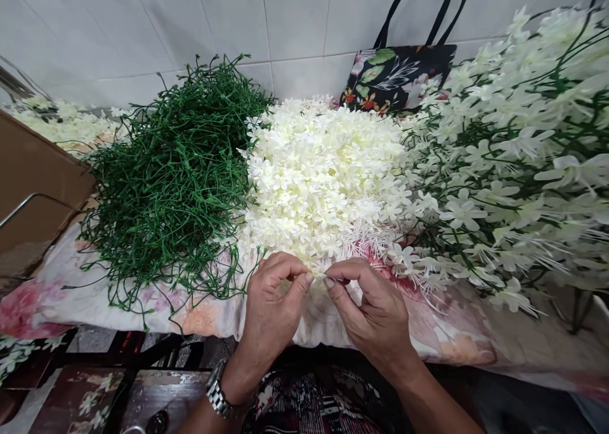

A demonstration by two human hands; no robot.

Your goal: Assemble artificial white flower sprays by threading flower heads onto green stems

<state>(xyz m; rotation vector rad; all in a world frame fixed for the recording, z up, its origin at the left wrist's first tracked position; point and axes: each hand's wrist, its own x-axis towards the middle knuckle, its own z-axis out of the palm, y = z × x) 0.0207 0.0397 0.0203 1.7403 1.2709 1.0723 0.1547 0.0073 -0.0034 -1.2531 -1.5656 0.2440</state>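
Observation:
My left hand [273, 307] and my right hand [373, 310] meet at their fingertips over the table's front edge. Between them they pinch a small white flower piece [320, 274], mostly hidden by my fingers. Just behind my hands lies a big heap of loose cream-white artificial blossoms [323, 174]. A tangled pile of green plastic stems [176, 174] sits to the left of that heap. Finished sprays of white flowers on green stems [514, 148] fill the right side. A metal watch is on my left wrist.
A floral cloth [95, 294] covers the table. A brown cardboard box [33, 180] stands at the left edge, with more white blossoms [66, 120] behind it. A dark flowered tote bag [394, 75] leans against the white tiled wall.

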